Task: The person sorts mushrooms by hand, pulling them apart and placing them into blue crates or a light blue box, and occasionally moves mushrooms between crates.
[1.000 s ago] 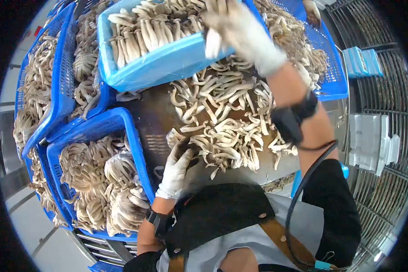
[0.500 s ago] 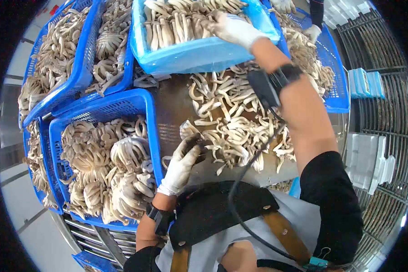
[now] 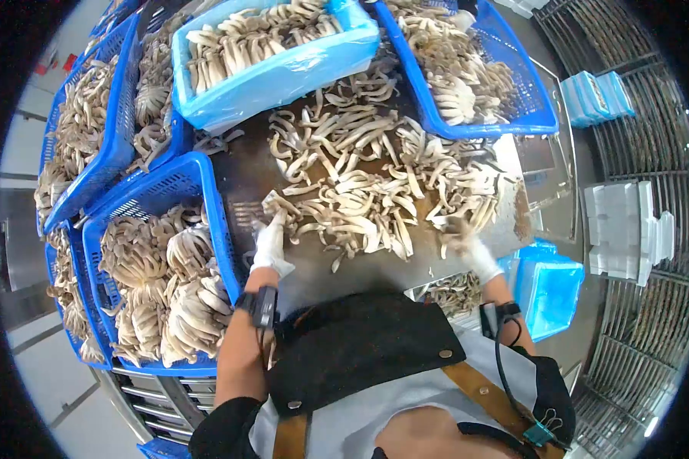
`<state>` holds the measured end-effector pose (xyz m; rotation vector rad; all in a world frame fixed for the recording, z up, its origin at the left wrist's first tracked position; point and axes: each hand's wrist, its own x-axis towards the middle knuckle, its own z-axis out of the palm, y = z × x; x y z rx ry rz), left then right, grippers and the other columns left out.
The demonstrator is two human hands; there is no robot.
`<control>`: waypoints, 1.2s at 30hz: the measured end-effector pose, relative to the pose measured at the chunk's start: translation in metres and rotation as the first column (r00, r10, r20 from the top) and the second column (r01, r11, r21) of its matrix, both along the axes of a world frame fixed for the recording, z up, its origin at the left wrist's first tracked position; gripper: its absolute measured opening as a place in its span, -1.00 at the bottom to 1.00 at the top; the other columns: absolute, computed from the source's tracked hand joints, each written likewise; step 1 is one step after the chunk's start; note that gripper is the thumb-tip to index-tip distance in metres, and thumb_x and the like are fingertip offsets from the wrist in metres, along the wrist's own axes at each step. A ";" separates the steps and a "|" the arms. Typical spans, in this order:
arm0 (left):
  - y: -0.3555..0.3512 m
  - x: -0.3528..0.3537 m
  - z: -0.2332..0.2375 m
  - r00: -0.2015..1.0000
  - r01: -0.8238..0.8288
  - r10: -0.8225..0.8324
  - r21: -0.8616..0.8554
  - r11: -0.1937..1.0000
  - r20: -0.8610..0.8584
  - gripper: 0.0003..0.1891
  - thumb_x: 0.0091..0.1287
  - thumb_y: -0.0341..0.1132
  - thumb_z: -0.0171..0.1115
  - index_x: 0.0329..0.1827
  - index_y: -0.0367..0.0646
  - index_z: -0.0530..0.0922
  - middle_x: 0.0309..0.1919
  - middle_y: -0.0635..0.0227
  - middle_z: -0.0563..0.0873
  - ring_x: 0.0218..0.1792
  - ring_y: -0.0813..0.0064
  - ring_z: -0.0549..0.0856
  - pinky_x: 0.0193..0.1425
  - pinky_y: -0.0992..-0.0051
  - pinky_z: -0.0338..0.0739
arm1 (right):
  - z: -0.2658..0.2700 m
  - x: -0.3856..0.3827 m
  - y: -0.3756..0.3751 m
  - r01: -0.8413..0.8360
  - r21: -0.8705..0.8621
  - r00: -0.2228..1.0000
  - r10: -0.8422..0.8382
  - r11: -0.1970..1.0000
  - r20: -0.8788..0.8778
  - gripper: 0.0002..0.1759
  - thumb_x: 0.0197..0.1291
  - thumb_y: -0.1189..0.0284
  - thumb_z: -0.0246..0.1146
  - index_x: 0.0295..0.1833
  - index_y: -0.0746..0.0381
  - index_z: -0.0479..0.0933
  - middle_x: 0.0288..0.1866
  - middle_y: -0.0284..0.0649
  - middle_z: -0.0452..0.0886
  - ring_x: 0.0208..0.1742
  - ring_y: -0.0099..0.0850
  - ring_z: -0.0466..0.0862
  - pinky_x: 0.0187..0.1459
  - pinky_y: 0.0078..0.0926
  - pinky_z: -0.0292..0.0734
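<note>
Loose pale mushrooms with grey-brown caps (image 3: 360,206) lie spread over the dark worktop in front of me. My left hand (image 3: 270,249), in a white glove with darkened fingertips, is at the pile's left edge. Its fingers close round the base of a mushroom (image 3: 282,205) there. My right hand (image 3: 476,256), also gloved, is over the pile's lower right edge. Motion smears its fingers, and I cannot see whether they hold anything. Behind the pile stands a blue plastic-lined box (image 3: 275,80) with mushrooms laid in neat rows.
Blue baskets full of mushrooms stand at the left, one close by (image 3: 220,229). Another blue basket (image 3: 490,131) is at the back right. Blue-lined boxes (image 3: 551,294) sit below the worktop's right edge. White foam boxes (image 3: 618,229) stand near the racks at right.
My right hand has left the lined box and come down to the pile's right side. My left fingers now reach the mushroom at the left edge. The camera view has shifted right.
</note>
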<state>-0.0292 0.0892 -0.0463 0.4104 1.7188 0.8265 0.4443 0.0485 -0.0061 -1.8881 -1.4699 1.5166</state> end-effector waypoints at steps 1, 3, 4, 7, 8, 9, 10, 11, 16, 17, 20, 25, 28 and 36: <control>0.012 0.002 -0.011 0.986 0.096 -0.093 0.022 0.995 -0.135 -0.10 0.22 -0.11 0.37 0.55 -0.20 0.07 0.32 0.11 0.44 0.23 0.20 0.51 0.21 0.27 0.48 | -0.003 -0.025 -0.007 -0.237 0.075 0.964 0.225 0.969 0.141 -0.21 0.18 0.08 0.36 0.42 0.24 0.31 0.38 0.22 0.37 0.28 -0.01 0.50 0.30 -0.17 0.40; 0.033 0.017 -0.020 0.831 0.313 -0.256 0.035 0.949 -0.494 0.02 0.11 -0.14 0.45 0.57 -0.18 0.03 0.33 0.00 0.44 0.28 0.13 0.48 0.28 0.24 0.44 | 0.019 -0.100 -0.003 -0.522 0.172 0.808 0.420 0.835 0.413 -0.06 0.04 0.07 0.44 0.47 0.20 0.23 0.43 0.21 0.27 0.33 0.03 0.44 0.32 -0.12 0.38; 0.037 0.031 -0.020 0.660 0.435 -0.315 0.005 0.900 -0.682 0.09 0.04 -0.15 0.50 0.59 -0.18 -0.01 0.36 -0.07 0.42 0.33 0.09 0.44 0.35 0.23 0.41 | 0.037 -0.135 0.000 -0.576 0.213 0.751 0.407 0.790 0.520 0.01 -0.03 0.06 0.47 0.49 0.19 0.19 0.45 0.20 0.23 0.36 0.05 0.40 0.33 -0.09 0.36; 0.053 0.089 0.064 0.955 0.291 -0.292 0.021 0.956 0.055 -0.05 0.11 -0.46 0.42 0.57 -0.03 0.06 0.32 0.09 0.47 0.17 0.20 0.58 -0.01 0.26 0.64 | -0.030 -0.166 0.034 -0.563 0.303 0.693 0.239 0.769 0.680 0.06 -0.11 0.08 0.50 0.51 0.13 0.17 0.45 0.17 0.21 0.40 0.11 0.35 0.35 -0.05 0.36; 0.059 0.088 0.034 0.919 0.331 -0.352 0.137 0.934 0.177 -0.09 0.20 -0.47 0.36 0.59 0.08 0.04 0.32 0.20 0.49 0.10 0.32 0.62 -0.08 0.35 0.66 | -0.043 -0.165 0.049 -0.564 0.353 0.710 0.220 0.747 0.669 0.02 -0.09 0.11 0.50 0.49 0.10 0.20 0.45 0.17 0.22 0.41 0.12 0.33 0.35 -0.04 0.37; 0.055 0.099 0.053 0.882 0.308 -0.355 0.191 0.932 0.312 -0.14 0.23 -0.51 0.31 0.58 0.03 0.06 0.32 0.19 0.47 0.12 0.32 0.62 -0.02 0.33 0.67 | 0.001 -0.162 0.060 -0.495 0.189 0.749 0.306 0.848 0.588 -0.10 -0.03 0.23 0.44 0.45 0.12 0.24 0.43 0.13 0.26 0.39 0.08 0.38 0.31 -0.07 0.43; 0.047 0.112 0.078 0.822 0.276 -0.358 0.240 0.931 0.443 -0.19 0.27 -0.55 0.25 0.56 -0.02 0.08 0.32 0.19 0.46 0.13 0.32 0.62 0.04 0.31 0.69 | -0.007 -0.146 0.067 -0.451 0.278 0.841 0.299 0.848 0.452 -0.19 0.04 0.32 0.36 0.43 0.21 0.24 0.33 0.12 0.40 0.30 0.03 0.50 0.26 -0.16 0.48; 0.041 0.117 0.087 0.774 0.258 -0.380 0.295 0.920 0.507 -0.22 0.30 -0.54 0.25 0.56 -0.03 0.09 0.32 0.21 0.47 0.13 0.33 0.63 0.05 0.32 0.68 | -0.001 -0.124 0.070 -0.377 0.346 0.913 0.282 0.859 0.294 -0.29 0.06 0.38 0.32 0.36 0.27 0.31 0.17 0.09 0.48 0.19 -0.07 0.56 0.13 -0.22 0.53; 0.017 0.133 0.096 0.661 0.183 -0.414 0.401 0.898 0.626 -0.25 0.39 -0.35 0.29 0.58 0.01 0.09 0.35 0.28 0.45 0.15 0.41 0.61 0.06 0.38 0.67 | 0.050 -0.069 0.081 -0.184 0.258 0.940 0.093 0.948 0.329 -0.42 0.06 0.33 0.32 0.20 0.36 0.46 0.04 0.11 0.58 0.12 0.03 0.58 0.11 -0.13 0.51; 0.013 0.139 0.095 0.692 0.179 -0.403 0.398 0.900 0.598 -0.23 0.37 -0.38 0.31 0.58 -0.01 0.09 0.33 0.28 0.48 0.16 0.44 0.60 0.09 0.46 0.64 | 0.045 -0.065 0.078 -0.236 0.370 0.912 0.074 0.898 0.402 -0.44 0.07 0.30 0.32 0.17 0.35 0.48 0.05 0.11 0.56 0.15 0.01 0.54 0.15 -0.10 0.47; 0.008 0.156 0.098 0.733 0.224 -0.413 0.382 0.897 0.540 -0.19 0.31 -0.54 0.25 0.60 0.03 0.08 0.27 0.29 0.51 0.01 0.53 0.63 -0.05 0.61 0.58 | 0.060 -0.077 0.076 -0.200 0.576 0.962 0.048 0.792 0.268 -0.36 0.09 0.26 0.38 0.22 0.34 0.40 0.19 0.11 0.50 0.32 -0.05 0.41 0.30 -0.07 0.31; -0.007 0.168 0.082 0.764 0.395 -0.521 0.362 0.845 0.382 -0.16 0.21 -0.58 0.18 0.60 -0.02 0.08 0.06 0.23 0.58 -0.26 0.58 0.64 -0.41 0.67 0.47 | 0.069 -0.099 0.056 -0.108 -0.021 0.821 0.077 0.994 -0.565 -0.38 0.25 0.35 0.34 0.33 0.29 0.26 -0.12 -0.12 0.58 -0.23 -0.41 0.56 -0.26 -0.41 0.46; -0.017 0.166 0.084 0.840 0.210 -0.286 0.210 0.955 0.461 -0.21 0.23 -0.52 0.21 0.56 -0.10 0.12 0.02 0.21 0.60 -0.35 0.58 0.61 -0.42 0.66 0.46 | 0.078 -0.094 0.049 -0.074 -0.045 0.855 0.040 0.996 -0.517 -0.42 0.30 0.33 0.29 0.33 0.30 0.26 -0.18 -0.10 0.60 -0.31 -0.38 0.61 -0.32 -0.43 0.50; -0.030 0.182 0.073 0.885 0.250 -0.308 0.200 0.947 0.349 -0.21 0.32 -0.37 0.32 0.55 -0.14 0.07 -0.28 0.37 0.60 -0.58 0.67 0.47 -0.63 0.60 0.42 | 0.001 -0.070 0.044 -0.037 0.296 0.968 0.108 0.955 -0.227 -0.55 0.38 0.45 0.11 0.34 0.32 0.32 -0.07 -0.06 0.61 -0.09 -0.30 0.57 -0.08 -0.44 0.51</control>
